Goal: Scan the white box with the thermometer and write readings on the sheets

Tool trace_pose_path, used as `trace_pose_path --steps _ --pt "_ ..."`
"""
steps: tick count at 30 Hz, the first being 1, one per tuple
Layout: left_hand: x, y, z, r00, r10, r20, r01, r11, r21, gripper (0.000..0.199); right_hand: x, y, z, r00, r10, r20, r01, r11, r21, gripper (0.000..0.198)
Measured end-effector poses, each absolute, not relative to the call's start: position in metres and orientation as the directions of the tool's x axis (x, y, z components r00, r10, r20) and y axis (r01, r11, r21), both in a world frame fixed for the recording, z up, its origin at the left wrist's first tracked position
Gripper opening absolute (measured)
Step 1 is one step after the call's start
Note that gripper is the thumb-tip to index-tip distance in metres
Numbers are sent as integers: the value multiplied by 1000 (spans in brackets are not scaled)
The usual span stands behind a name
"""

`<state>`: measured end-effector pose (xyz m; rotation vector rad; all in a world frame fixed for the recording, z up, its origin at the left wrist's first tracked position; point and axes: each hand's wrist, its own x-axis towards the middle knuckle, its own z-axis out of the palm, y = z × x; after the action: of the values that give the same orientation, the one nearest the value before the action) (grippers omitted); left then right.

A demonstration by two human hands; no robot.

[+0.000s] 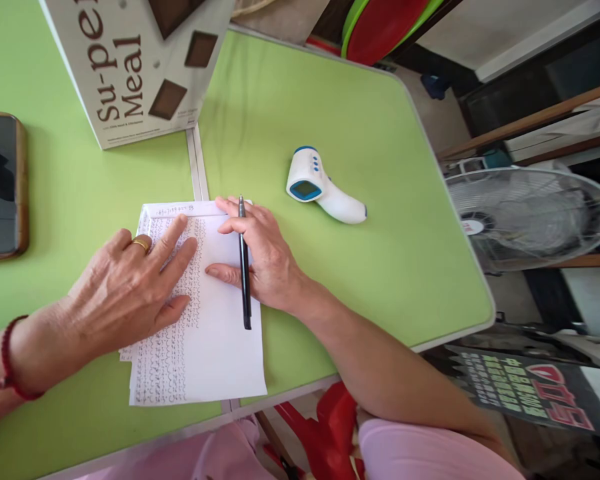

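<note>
White sheets of paper (pixel 225 367) lie stacked on the green table, with dense rows of small handwriting down the left side and a short written line at the top. My left hand (pixel 130 280), with a gold ring and a red bracelet, rests palm down over the writing, fingers spread. At the right edge of the sheets is my right hand (pixel 265 253), its fingertips touching the paper near the top. A black pen (pixel 245 287) lies across its fingers, held loosely there, pointing away from me. How the fingers grip it is partly hidden.
A box printed "Su-per Meal" (pixel 125 87) stands beyond the paper. At the far left lies a phone (pixel 0 187). A white and blue infrared thermometer (pixel 325 187) sits right of my hands. Past the table edge (pixel 460 220) are a fan (pixel 535 220) and a printed bag (pixel 525 387).
</note>
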<state>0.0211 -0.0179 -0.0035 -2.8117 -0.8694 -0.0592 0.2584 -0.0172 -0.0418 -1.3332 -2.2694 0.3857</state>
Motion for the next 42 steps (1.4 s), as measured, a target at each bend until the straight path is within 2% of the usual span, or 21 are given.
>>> trace_pose_path --steps 6,27,42 --pt "25 -30 0 783 608 131 620 -747 -239 38 259 -17 -42 -412 877 247 742 480 -467 46" --pt "23 -23 2 804 585 108 592 -766 -252 43 258 -17 -41 -414 875 250 748 484 -454 50" --pt "23 -22 1 810 568 142 585 -776 -236 40 259 -17 -43 -414 869 269 740 494 -456 48"
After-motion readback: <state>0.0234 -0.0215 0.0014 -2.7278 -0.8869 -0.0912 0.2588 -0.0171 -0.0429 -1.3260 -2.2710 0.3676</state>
